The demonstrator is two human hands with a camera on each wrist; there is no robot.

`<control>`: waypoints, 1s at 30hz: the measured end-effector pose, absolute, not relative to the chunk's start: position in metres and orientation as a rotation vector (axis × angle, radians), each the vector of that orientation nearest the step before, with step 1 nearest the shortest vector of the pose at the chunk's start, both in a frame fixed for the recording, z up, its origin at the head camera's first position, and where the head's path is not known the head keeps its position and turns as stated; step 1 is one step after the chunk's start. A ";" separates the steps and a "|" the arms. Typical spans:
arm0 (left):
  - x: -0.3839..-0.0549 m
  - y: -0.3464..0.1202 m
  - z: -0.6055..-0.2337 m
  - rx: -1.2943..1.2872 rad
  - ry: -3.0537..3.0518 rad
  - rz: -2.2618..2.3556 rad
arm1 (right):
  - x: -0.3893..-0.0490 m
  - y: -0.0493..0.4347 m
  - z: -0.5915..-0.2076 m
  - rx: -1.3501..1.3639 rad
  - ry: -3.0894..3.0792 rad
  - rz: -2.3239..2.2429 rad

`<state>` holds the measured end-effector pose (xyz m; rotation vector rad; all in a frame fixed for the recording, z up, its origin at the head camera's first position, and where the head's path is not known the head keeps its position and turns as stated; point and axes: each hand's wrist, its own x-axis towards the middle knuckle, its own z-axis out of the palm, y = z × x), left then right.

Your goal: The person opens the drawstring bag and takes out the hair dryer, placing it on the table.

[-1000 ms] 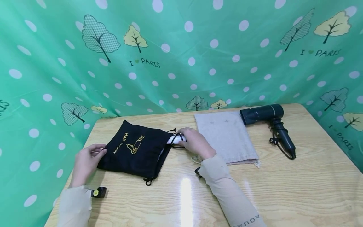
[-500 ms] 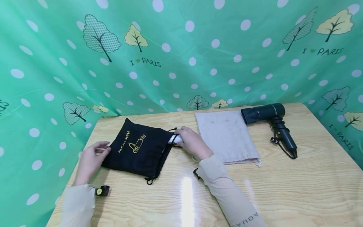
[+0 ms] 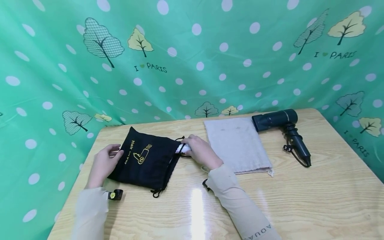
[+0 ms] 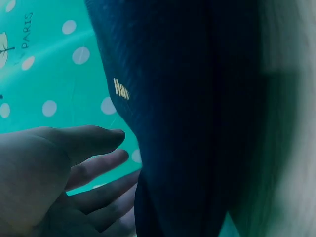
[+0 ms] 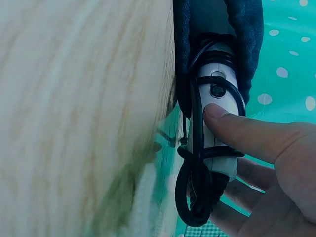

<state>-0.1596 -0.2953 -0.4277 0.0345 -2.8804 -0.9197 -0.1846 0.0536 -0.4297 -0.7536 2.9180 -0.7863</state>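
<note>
A black drawstring bag (image 3: 150, 166) with gold "Hair Dryer" lettering lies on the table's left half, its mouth facing right. From that mouth sticks the white handle of a hair dryer (image 5: 217, 128), a black cord looped around it; the rest is inside the bag. My right hand (image 3: 200, 151) holds this handle, thumb on its front and fingers behind. My left hand (image 3: 105, 162) is at the bag's closed left end with relaxed fingers. In the left wrist view its thumb stands apart from the cloth, and the tips of its lower fingers are hidden by the bag.
A pale grey cloth bag (image 3: 237, 145) lies flat right of the black bag. A dark hair dryer (image 3: 276, 120) with its cord round the handle lies at the back right. A green patterned curtain (image 3: 180, 66) hangs behind the wooden table (image 3: 300, 203).
My left hand has moved right and slightly up along the black bag's closed end, its fingers loosening from the corner. The white handle shows a little less outside the bag.
</note>
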 end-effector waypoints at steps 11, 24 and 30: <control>-0.176 -0.290 -0.432 0.142 -2.932 -0.993 | -0.184 0.053 -0.431 -0.797 2.907 -0.788; -0.184 -0.286 -0.435 0.225 -2.800 -0.952 | -0.186 0.052 -0.433 -0.795 2.936 -0.794; -0.182 -0.287 -0.433 0.193 -2.718 -0.906 | -0.184 0.052 -0.432 -0.763 2.930 -0.813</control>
